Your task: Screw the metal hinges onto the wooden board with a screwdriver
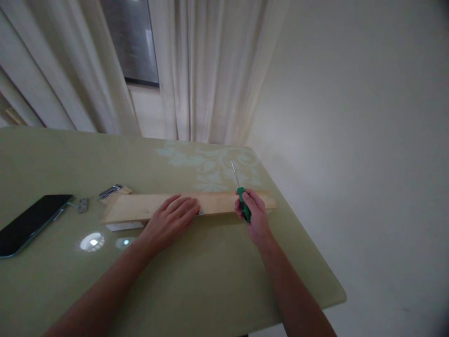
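Note:
A long pale wooden board (217, 202) lies across the table, raised on a white block (125, 226) near its left end. My left hand (175, 217) rests flat on the board's middle, fingers stretched out side by side. Just by its fingertips, a small metal piece (201, 212) shows at the board's near edge; the hand hides part of it. My right hand (256, 215) is closed round the green handle of a screwdriver (241, 191) above the board's right part. The screwdriver's thin shaft points up and away, its tip touching nothing I can see.
Left of the board lie a metal hinge (83, 205) and more metal hardware (110, 191) on a scrap of wood. A dark phone (33, 224) lies farther left. The glossy green table (196, 281) ends at a wall (368, 164) on the right; curtains (217, 70) hang behind.

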The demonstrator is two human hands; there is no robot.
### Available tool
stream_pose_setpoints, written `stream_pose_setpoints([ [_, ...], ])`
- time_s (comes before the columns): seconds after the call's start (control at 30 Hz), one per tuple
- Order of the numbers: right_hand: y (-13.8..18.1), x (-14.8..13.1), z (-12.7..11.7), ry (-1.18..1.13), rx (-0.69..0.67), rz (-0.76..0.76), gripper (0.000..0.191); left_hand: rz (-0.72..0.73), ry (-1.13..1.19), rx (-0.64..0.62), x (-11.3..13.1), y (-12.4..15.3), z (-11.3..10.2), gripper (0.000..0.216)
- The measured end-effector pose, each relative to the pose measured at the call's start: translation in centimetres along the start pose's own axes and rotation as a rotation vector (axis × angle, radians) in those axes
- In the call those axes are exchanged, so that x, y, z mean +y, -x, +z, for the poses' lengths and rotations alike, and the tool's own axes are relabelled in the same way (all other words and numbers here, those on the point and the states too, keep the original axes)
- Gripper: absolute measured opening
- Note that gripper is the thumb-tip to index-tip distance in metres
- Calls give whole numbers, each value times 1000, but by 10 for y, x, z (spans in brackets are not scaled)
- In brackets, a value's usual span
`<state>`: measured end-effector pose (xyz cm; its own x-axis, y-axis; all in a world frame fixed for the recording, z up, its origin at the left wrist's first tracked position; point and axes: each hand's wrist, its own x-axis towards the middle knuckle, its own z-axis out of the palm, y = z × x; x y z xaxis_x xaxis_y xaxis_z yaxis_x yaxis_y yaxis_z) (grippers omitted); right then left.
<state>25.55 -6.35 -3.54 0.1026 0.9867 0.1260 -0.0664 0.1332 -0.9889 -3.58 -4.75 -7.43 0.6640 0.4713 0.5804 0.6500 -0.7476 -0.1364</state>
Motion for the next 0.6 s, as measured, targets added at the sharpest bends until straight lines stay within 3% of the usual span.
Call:
stream_pose_setpoints([
  [0.33, -3, -36, -63, 423, -536, 105, 27, -36, 32, 24, -15, 7, -5, 32],
  [0.6, -8, -18, -55, 534, -481, -20, 24, -27, 41, 98, -22, 11, -1, 25],
])
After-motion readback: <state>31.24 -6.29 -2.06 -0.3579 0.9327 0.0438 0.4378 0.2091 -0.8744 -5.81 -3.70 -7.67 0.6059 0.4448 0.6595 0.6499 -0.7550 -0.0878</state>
